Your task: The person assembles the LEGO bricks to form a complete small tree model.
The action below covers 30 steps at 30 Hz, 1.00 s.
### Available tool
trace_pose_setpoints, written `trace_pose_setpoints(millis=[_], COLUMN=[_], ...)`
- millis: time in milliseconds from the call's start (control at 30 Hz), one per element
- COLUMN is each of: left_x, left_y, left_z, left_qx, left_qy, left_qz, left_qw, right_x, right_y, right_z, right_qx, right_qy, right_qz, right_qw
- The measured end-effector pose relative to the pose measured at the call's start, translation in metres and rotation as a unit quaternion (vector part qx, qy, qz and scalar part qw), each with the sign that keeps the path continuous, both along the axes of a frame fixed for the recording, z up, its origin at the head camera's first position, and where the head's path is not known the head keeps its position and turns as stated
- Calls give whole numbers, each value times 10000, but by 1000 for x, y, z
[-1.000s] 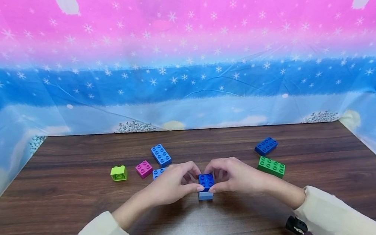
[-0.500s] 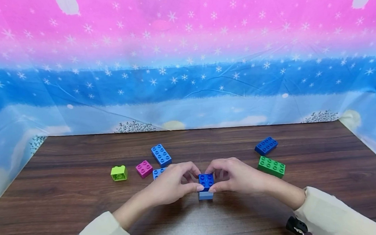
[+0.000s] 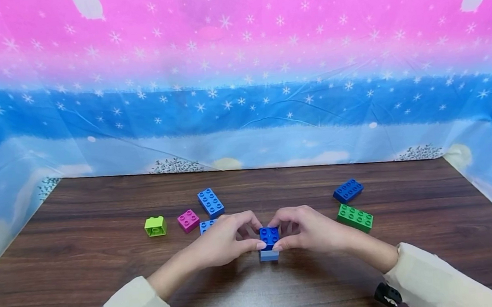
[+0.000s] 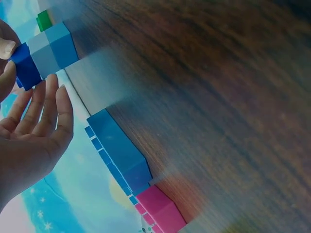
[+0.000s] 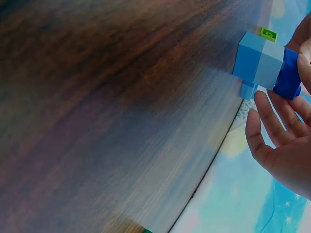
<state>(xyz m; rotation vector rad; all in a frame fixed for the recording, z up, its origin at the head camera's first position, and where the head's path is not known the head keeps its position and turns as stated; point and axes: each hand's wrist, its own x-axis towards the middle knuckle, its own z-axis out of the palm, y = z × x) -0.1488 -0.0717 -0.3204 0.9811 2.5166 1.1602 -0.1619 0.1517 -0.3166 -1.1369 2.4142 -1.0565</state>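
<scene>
A small stack stands upright on the wooden table between my two hands in the head view. On top is a dark blue 2x2 toy building brick (image 3: 270, 238). Beneath it come a pale grey-blue brick (image 4: 43, 52) and a mid-blue brick (image 4: 63, 46). My left hand (image 3: 227, 240) pinches the dark blue brick from the left, thumb at the near side and fingers at the far side. From the right, my right hand (image 3: 312, 230) pinches the same brick in mirror fashion. The wrist views show both hands' other fingers spread beside the stack.
Left on the table (image 3: 108, 282) lie a lime brick (image 3: 155, 226), a pink brick (image 3: 188, 221) and a long blue brick (image 3: 211, 203). Another blue brick (image 3: 207, 225) is partly hidden by my left hand. A navy brick (image 3: 348, 191) and a green brick (image 3: 355, 217) lie right.
</scene>
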Motion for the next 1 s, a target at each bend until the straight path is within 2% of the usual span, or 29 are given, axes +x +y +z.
trace_pose_setpoints(millis=[267,600,1000], left_x=[0,0,2], left_y=[0,1,1], left_z=[1,1,2], left_qx=[26,82,-148], left_qy=[-14,70,78], left_qz=[-54,-98,-14], left_qw=[10000,9999,9999], right_x=[0,1,2], right_y=[1,1,4], right_z=[-3,-6,-7], right_qx=[-76,-163,-82], right_qy=[-246,-199,-225], right_qz=[-106,-102,-109], right_qw=[9996,9996,9997])
